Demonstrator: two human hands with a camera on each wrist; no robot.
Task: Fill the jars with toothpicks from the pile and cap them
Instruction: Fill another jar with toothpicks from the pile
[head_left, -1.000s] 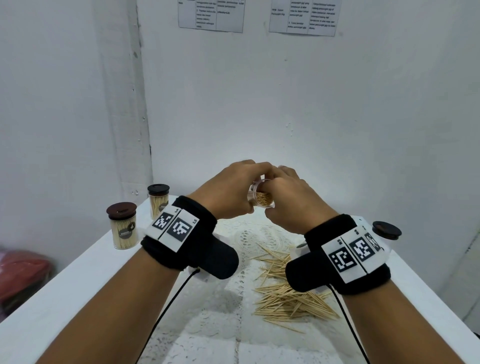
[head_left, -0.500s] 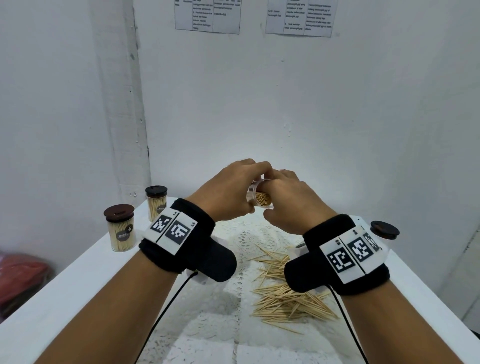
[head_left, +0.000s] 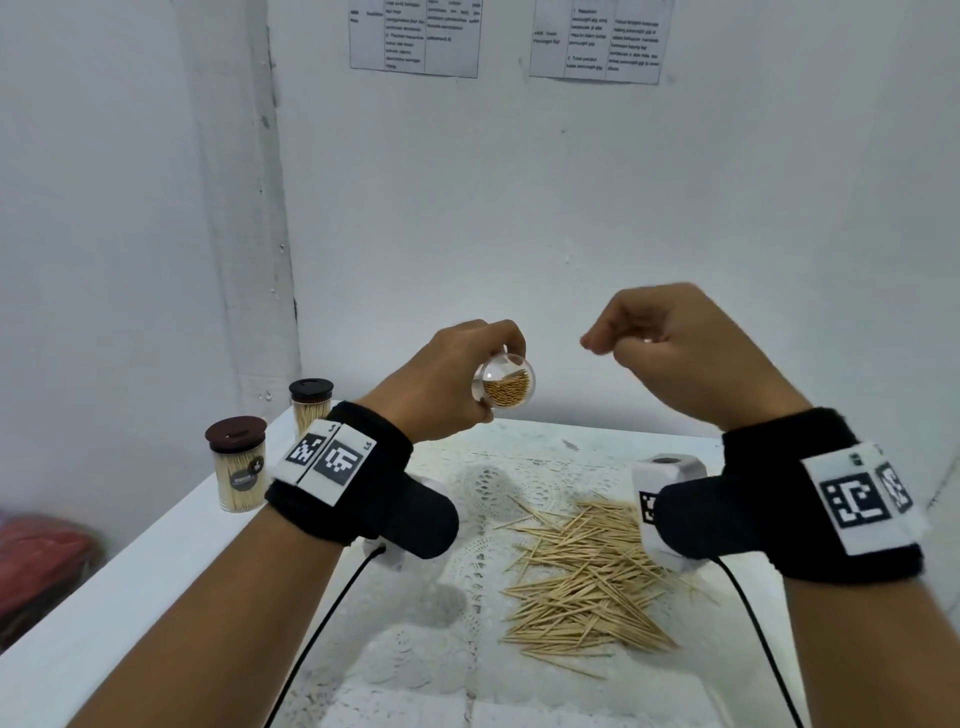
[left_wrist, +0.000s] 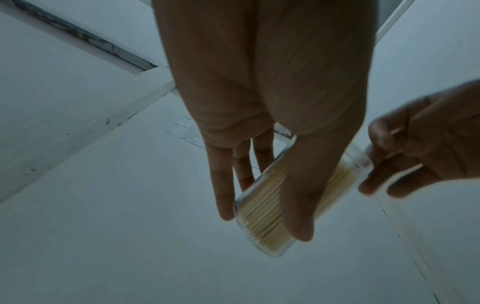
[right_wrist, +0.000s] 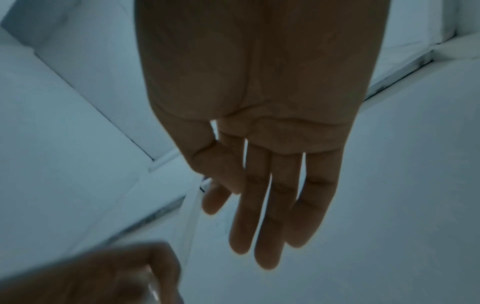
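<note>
Hidden and unclear parts around the jar (head_left: 504, 387)

In the head view, body covered by left hand (head_left: 441, 384), only open mouth showing. In the right wrist view, blurred beside the jar at the bottom edge. Print too small to read on papers (head_left: 414, 36) above the jar.

Two printed sheets (head_left: 414, 36) (head_left: 597, 44) hung on the wall, their tabled text too small to read. The nearer capped jar (head_left: 240, 475) carried a dark label (wording illegible). The wristbands bore black-and-white square code markers (head_left: 330, 457) (head_left: 857, 499), with no legible words on them.
</note>
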